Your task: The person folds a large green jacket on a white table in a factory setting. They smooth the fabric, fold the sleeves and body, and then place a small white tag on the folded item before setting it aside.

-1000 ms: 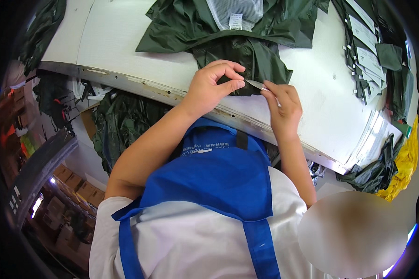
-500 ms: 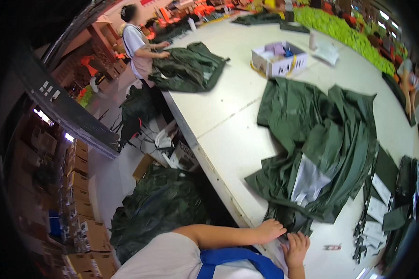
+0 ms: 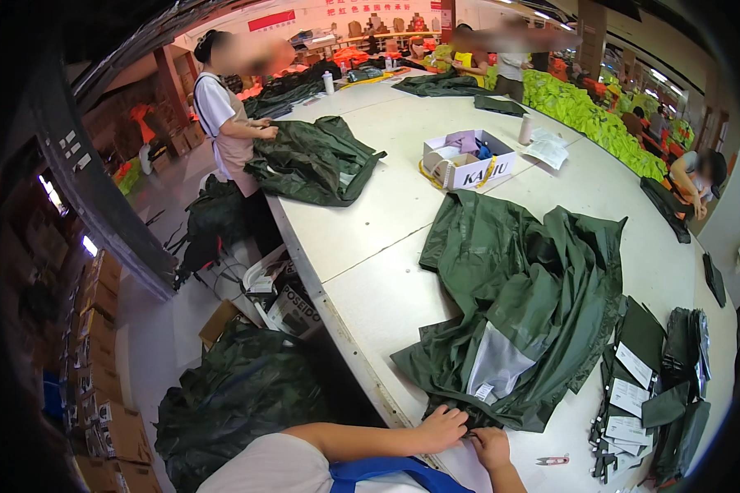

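A dark green rain garment (image 3: 584, 271) lies spread and rumpled on the white table, with a light grey inner patch (image 3: 495, 361) and a small white label (image 3: 484, 392) facing up. At its near edge, my left hand (image 3: 442, 428) has its fingers curled over the dark cloth, pinching it. My right hand (image 3: 491, 449) is close beside it, fingers bent and closed on the same edge; the exact fold between the fingertips is hidden. Thread snips with reddish handles (image 3: 552, 460) lie on the table to the right of my right hand.
Flat dark pouches with white cards (image 3: 629, 394) lie at the right. A white box (image 3: 469, 160) of odds and ends stands beyond the garment. Across the left side, a co-worker (image 3: 222, 115) handles another green garment (image 3: 316, 160). Dark cloth (image 3: 238, 394) is heaped below the table edge.
The view has tilted up, so the far room shows more. My right hand's fingers, raised and apart before, have closed on the garment's edge. My left hand stays on the cloth.
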A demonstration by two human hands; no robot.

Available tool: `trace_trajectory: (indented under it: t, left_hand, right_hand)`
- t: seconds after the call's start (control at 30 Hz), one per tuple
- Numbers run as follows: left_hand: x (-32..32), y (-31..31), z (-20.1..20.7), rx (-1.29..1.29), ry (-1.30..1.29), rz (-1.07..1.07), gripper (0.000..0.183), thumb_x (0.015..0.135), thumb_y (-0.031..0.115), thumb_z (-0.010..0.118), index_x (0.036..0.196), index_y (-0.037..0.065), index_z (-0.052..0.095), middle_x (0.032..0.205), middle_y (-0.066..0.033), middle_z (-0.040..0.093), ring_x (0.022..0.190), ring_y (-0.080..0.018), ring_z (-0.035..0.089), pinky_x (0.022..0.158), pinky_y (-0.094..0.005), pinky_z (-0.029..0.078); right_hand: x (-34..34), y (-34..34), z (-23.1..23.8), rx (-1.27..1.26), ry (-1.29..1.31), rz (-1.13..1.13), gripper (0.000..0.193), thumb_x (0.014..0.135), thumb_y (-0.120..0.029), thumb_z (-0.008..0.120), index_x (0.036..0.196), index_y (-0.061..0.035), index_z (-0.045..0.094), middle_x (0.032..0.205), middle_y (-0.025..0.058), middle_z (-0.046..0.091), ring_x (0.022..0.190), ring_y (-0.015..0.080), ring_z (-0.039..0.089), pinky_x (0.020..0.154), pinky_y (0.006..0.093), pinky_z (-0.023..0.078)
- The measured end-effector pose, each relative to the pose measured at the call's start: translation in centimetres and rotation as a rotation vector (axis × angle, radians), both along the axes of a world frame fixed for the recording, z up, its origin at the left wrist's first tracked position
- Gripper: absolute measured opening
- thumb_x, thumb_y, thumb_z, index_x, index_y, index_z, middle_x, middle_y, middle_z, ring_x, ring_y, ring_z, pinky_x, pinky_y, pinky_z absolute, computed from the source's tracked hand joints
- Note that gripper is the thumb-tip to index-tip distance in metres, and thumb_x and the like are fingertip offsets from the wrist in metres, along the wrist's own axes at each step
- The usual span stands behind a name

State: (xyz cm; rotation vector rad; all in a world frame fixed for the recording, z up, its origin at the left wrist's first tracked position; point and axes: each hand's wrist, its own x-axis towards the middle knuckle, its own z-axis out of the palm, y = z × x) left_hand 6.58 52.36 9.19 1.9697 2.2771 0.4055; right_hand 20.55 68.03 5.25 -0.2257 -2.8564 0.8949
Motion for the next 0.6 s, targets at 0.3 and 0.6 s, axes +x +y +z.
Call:
trace_trajectory:
  t: [0.3, 0.6]
  left_hand:
    - [-4.6, 4.6, -3.8, -0.350, -0.968, 0.263, 0.019, 0.083, 0.021, 0.064, 0.088, 0.006, 0.055, 0.081, -0.0130, 0.060, 0.080, -0.0283, 0.061, 0.072, -0.0421, 0.045]
    - [-4.4, 3.5, -4.0, 0.037, -0.224, -0.042, 0.024, 0.073, 0.017, 0.066, 0.093, 0.005, 0.063, 0.109, -0.0107, 0.055, 0.113, -0.0295, 0.047, 0.095, -0.0429, 0.038]
  right_hand:
    - [-1.6, 0.0, 2.2, 0.195, 0.011, 0.015, 0.042, 0.067, -0.019, 0.074, 0.105, -0.0072, 0.063, 0.094, 0.0094, 0.059, 0.089, 0.0310, 0.054, 0.080, 0.0416, 0.042]
    - [-3.4, 0.2, 3.4, 0.109, -0.167, -0.170, 0.052, 0.076, -0.020, 0.070, 0.120, -0.0019, 0.048, 0.115, 0.0195, 0.050, 0.107, 0.0383, 0.048, 0.089, 0.0465, 0.040]
